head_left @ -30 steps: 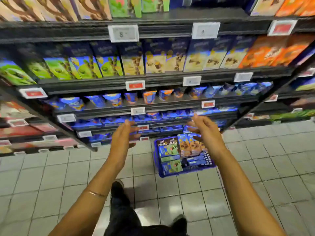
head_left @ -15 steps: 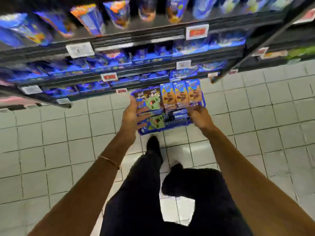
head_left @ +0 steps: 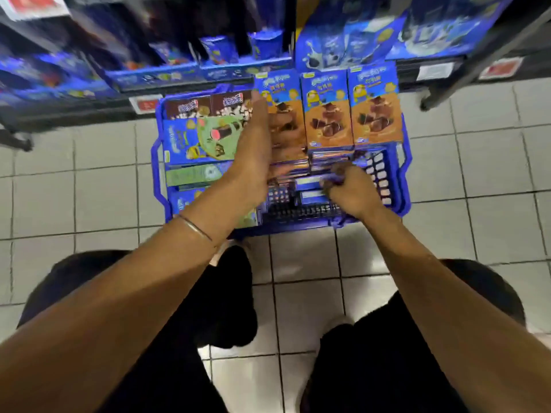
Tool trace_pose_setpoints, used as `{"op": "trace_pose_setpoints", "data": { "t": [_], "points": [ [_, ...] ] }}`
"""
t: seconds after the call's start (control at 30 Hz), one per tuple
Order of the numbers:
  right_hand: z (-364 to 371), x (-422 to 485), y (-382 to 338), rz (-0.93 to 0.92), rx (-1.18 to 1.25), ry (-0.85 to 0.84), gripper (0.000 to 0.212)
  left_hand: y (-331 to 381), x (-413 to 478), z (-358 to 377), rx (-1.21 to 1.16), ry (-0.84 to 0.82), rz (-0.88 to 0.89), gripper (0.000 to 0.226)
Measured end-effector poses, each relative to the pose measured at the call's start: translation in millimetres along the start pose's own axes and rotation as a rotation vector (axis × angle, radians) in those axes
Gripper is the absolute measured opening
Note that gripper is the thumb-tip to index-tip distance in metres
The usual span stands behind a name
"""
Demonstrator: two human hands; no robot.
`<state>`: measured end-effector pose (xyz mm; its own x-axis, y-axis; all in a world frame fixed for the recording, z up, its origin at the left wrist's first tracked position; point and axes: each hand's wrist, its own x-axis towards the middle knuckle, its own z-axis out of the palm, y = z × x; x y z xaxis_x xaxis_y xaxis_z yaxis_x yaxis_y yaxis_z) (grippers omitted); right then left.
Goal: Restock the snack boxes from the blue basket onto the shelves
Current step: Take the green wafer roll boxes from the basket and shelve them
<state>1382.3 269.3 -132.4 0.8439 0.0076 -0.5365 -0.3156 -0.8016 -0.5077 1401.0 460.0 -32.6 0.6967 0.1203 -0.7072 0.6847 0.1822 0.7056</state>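
1. a thin silvery bangle [head_left: 195,226] circles the wrist just behind the left hand [head_left: 253,150].
2. both forearms are bare, from that hand and the right hand [head_left: 348,189] back to the elbows.
3. black trousers [head_left: 372,353] cover both legs, below the hands.

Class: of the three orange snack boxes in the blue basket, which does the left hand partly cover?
The leftmost orange box; the left hand overlaps it; the middle box and right box show fully.

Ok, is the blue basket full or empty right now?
Partly full: snack boxes cover the left and far side of the blue basket, but bare mesh floor shows near the right hand.
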Motion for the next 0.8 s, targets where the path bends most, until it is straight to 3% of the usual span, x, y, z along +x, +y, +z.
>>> {"op": "trace_pose_setpoints", "data": {
  "t": [0.03, 0.1, 0.23, 0.33, 0.57, 0.8],
  "points": [
    [8.4, 10.1, 6.5, -0.049, -0.048, 0.006, 0.015, -8.4, 11.0, 4.4, -0.004, 0.001, 0.022, 0.072],
    [22.1, 25.1, 15.2, -0.124, -0.157, 0.025, 0.047, -22.8, 25.8, 11.0, -0.006, 0.001, 0.051, 0.071],
    [29.1, 33.3, 22.5, -0.177, -0.294, 0.052, 0.064, -33.4, 21.5, 17.3, -0.003, 0.005, 0.087, 0.069],
    [24.4, 24.8, 20.6, -0.150, -0.424, -0.038, 0.077, -24.2, -2.7, 13.4, 0.039, 0.003, 0.095, 0.069],
    [28.2, 37.5, 20.3, -0.174, -0.682, -0.152, 0.078, -13.8, -23.8, 5.4, 0.252, 0.005, 0.241, 0.066],
    [32.5, 42.2, 23.4, -0.167, -0.668, -0.127, 0.066, -14.3, -28.7, 10.8, 0.180, -0.044, 0.179, 0.075]
  ]
}}
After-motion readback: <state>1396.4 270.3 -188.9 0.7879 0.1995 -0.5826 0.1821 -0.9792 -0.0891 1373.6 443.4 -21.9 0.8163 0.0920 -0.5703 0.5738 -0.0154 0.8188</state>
